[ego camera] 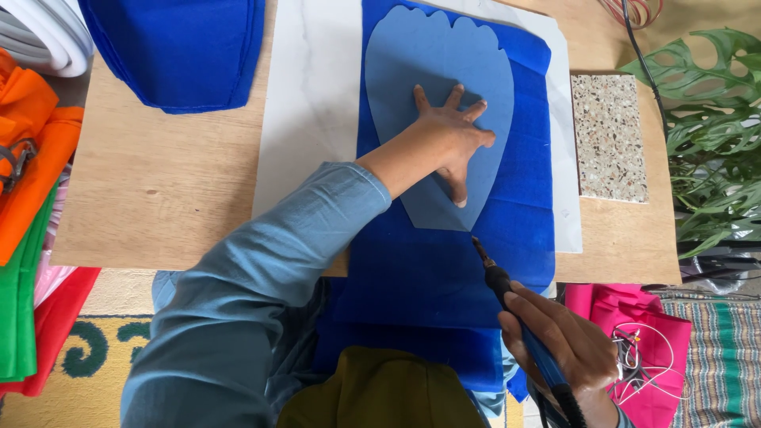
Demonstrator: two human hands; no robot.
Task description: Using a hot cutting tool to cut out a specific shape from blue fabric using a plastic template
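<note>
Blue fabric (519,238), a deep royal shade, lies over a white marbled board (309,95) on the wooden surface (158,190) and hangs off the near edge toward the person's lap. On the fabric rests a paler blue petal-shaped template (396,71), scalloped along its far end and tapering toward the near one. The left hand (452,143) lies flat on this template with its fingers spread, palm down, pressing it against the fabric; a light blue sleeve (261,293) covers the arm up to the wrist.

The right hand (567,345) is wrapped around the blue handle of a pen-like heated cutting tool (507,293), which it grips like a thick pen. The tool's dark metal tip points up and left, sitting on the fabric just beside the template's near end; whether the tip touches the template's edge cannot be told. A dark cord runs from the handle's lower end.

Another folded piece of blue fabric (178,51) lies at the far left of the surface. A speckled terrazzo tile (609,135) sits to the right of the board. Orange cloth (32,143) and green cloth (16,309) are stacked off the left edge, pink cloth (658,333) lies at the lower right, and leaves of a green plant (713,119) reach in from the right.
</note>
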